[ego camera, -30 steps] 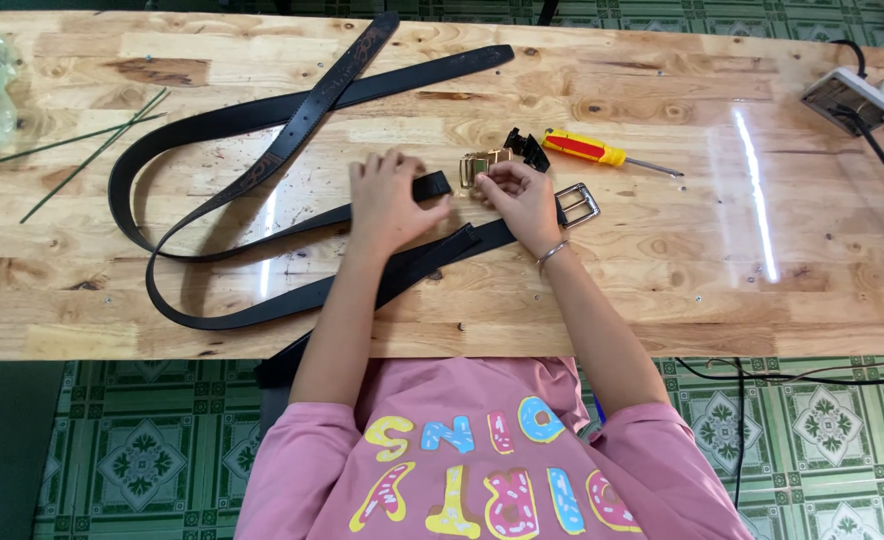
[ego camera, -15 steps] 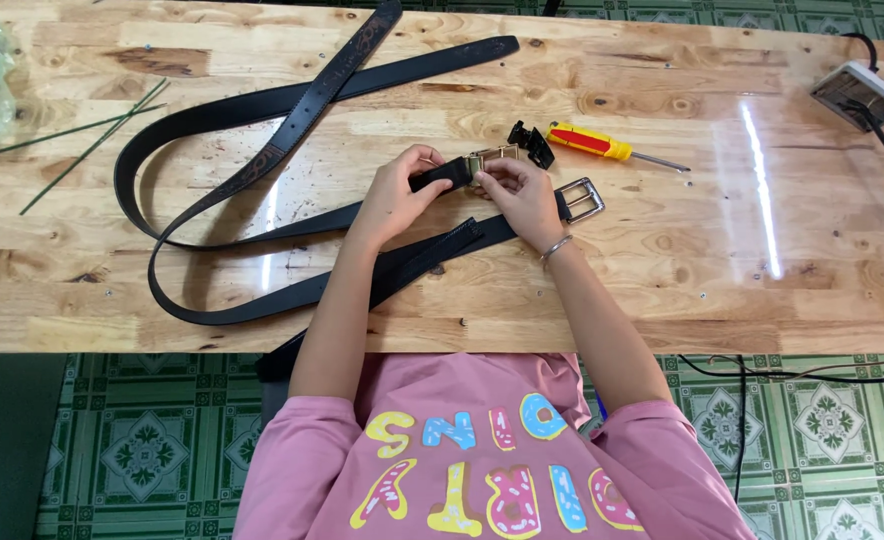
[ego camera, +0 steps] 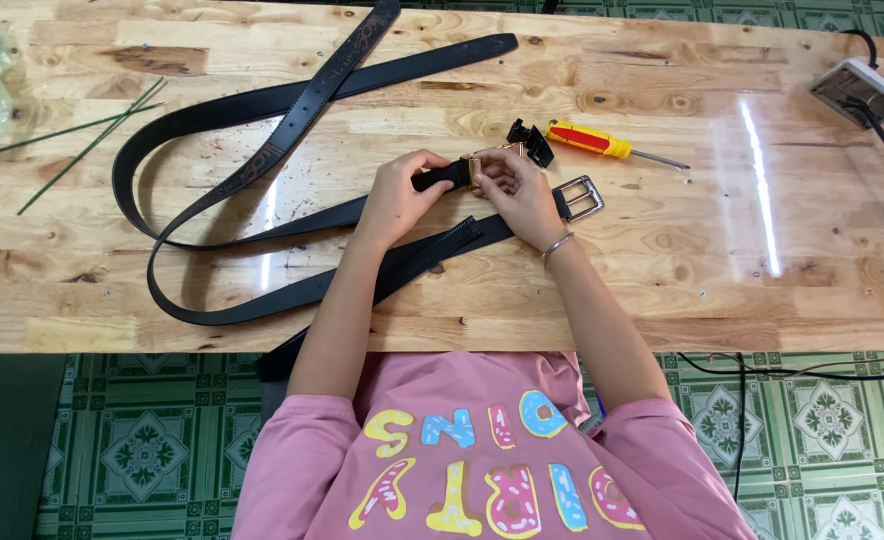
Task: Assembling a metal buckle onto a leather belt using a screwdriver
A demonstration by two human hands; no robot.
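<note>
A person in a pink shirt (ego camera: 482,450) leans over a wooden table (ego camera: 662,280), the shirt's lower part cut off by the bottom edge. Both forearms reach forward and meet just above the tabletop. The left hand (ego camera: 399,195) is closed around the end of a black belt (ego camera: 212,200), pinching it between thumb and fingers. The right hand (ego camera: 515,192), with a thin bracelet at the wrist, is curled around a small gold buckle (ego camera: 475,166) that touches that belt end; the fingers hide most of it, so how the two join cannot be made out. Under the hands a second dark strap runs off the near table edge. Just right of the right hand lies a silver buckle (ego camera: 580,198). Just beyond the hands sit a small black clip (ego camera: 530,142) and a red and yellow screwdriver (ego camera: 602,143). The belt loops far to the left, and another strap crosses it toward the far edge.
</note>
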